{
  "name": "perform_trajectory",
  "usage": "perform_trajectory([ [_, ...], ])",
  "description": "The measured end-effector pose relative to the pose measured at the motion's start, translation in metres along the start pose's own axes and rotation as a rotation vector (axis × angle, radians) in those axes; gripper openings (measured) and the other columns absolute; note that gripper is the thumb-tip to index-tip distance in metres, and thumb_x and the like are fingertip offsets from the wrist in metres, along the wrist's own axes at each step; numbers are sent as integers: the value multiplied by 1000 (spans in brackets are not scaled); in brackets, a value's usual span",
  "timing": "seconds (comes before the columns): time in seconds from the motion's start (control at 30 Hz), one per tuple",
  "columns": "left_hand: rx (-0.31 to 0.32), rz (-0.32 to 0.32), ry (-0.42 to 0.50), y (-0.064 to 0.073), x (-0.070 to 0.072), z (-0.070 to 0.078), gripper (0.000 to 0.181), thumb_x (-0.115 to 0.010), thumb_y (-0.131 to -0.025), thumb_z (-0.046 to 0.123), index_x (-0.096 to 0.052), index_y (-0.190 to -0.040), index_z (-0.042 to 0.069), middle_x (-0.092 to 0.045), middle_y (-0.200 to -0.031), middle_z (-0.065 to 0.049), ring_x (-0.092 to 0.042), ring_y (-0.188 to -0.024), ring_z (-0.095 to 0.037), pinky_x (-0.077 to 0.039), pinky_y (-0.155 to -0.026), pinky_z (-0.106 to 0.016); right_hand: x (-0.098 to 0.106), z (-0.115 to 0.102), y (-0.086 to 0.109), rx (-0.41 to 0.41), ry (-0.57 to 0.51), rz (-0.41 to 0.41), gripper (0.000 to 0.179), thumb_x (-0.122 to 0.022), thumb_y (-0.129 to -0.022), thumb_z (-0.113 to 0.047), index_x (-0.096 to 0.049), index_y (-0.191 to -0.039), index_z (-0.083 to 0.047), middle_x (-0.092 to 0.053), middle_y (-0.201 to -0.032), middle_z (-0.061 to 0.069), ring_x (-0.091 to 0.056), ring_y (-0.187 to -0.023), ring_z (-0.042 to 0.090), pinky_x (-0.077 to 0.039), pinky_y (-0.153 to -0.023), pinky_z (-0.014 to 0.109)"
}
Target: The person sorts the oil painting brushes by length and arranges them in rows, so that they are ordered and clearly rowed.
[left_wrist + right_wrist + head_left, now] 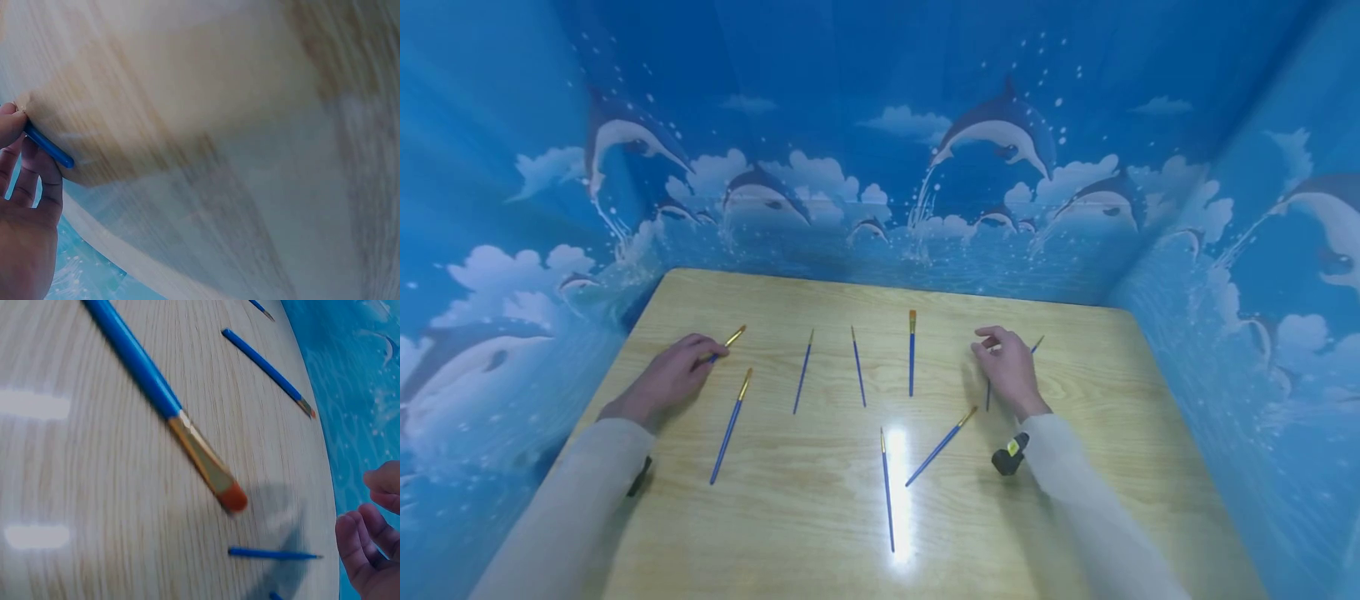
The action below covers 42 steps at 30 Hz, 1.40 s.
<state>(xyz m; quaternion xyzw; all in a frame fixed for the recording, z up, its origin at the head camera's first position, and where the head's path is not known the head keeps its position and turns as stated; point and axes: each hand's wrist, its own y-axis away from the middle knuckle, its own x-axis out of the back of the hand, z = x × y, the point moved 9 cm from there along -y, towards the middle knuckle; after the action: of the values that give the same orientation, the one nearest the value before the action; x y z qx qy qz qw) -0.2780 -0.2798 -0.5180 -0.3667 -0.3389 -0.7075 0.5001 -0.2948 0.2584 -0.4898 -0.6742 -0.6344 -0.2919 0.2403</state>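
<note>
Left arm: I see it slanting in along the left edge of the desk, sleeved.
Left grip: above the desk's left part, thumb and fingers pinching.
Right arm: angled inward over the desk's right part, also sleeved.
Right grip: I have its fingers loosely bent, thumb apart.

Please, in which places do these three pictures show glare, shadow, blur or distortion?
Head view: white glare on the table, along the lowest brush; soft shadow beside the right hand. Left wrist view: the table's grain looks smeared. Right wrist view: two glare patches at left; a shadow crosses a thin brush; the table's edge bows.
</note>
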Motion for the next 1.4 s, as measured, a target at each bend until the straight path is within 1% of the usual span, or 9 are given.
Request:
perform_trajectory([
  [0.13, -8, -1, 0, 0, -1, 0, 35, -53, -112, 8, -64, -145, 8, -56, -151, -23, -51, -143, -51, -41, -120, -73, 15, 14, 2, -9, 15, 31, 40, -61, -110, -23, -65, -145, -4, -69, -129, 22, -72, -114, 39, -63, -91, 47],
  [0.27, -3, -1, -2, 0, -1, 0, 35, -53, -112, 9, -64, -146, 8, -56, -152, -24, -50, -144, -52, -40, -121, -74, 27, 32, 3, -35, 49, 55, 40, -61, -110, -22, -65, -145, -3, -70, -128, 22, -71, -112, 39, -62, -90, 45],
  [0.37, 9, -2, -1, 0, -1, -1, 35, -53, -112, 9, -64, -146, 9, -55, -152, -23, -49, -145, -51, -40, -121, -74, 33, 44, 4, -64, 58, 66, 40, -62, -110, -22, -65, -145, -3, -69, -129, 23, -69, -113, 38, -60, -94, 47],
  [0.57, 20, -1, -2, 0, -1, -4, 36, -53, -112, 9, -64, -146, 10, -55, -153, -23, -49, -145, -51, -40, -121, -73, 41, 62, 2, -93, 58, 84, 40, -63, -109, -20, -65, -143, 1, -66, -133, 27, -65, -121, 44, -56, -105, 58],
  [0.67, 6, 5, -4, 0, -1, -3, 36, -53, -112, 9, -64, -146, 9, -55, -152, -24, -50, -144, -51, -40, -120, -74, 43, 70, 0, -111, 77, 90, 39, -63, -109, -19, -65, -142, 2, -65, -134, 27, -63, -123, 44, -55, -107, 59],
  [0.8, 9, 2, -2, 0, -2, -4, 37, -52, -112, 9, -63, -147, 9, -55, -153, -22, -50, -144, -50, -41, -121, -73, 43, 81, -3, -153, 123, 93, 38, -63, -109, -19, -65, -140, 2, -63, -133, 26, -61, -123, 42, -54, -107, 59],
  [0.9, 24, -2, 4, -1, -2, -4, 37, -52, -112, 10, -63, -148, 10, -55, -153, -21, -49, -146, -49, -40, -122, -72, 42, 87, -5, -171, 141, 101, 38, -65, -108, -21, -66, -138, 3, -63, -131, 26, -60, -122, 42, -52, -107, 59],
  [1.03, 36, -3, 9, 0, -4, -4, 38, -52, -112, 10, -63, -148, 10, -54, -154, -21, -49, -146, -49, -39, -122, -72, 41, 89, -7, -166, 149, 108, 37, -67, -108, -21, -67, -137, 3, -63, -129, 25, -61, -120, 41, -51, -106, 59],
  [1.4, 16, 9, 2, -1, -1, -1, 37, -54, -111, 8, -64, -147, 8, -55, -153, -23, -50, -144, -50, -41, -121, -73, 42, 94, -6, -193, 152, 63, 34, -63, -106, -13, -67, -136, 3, -62, -137, 27, -60, -128, 44, -51, -112, 61],
])
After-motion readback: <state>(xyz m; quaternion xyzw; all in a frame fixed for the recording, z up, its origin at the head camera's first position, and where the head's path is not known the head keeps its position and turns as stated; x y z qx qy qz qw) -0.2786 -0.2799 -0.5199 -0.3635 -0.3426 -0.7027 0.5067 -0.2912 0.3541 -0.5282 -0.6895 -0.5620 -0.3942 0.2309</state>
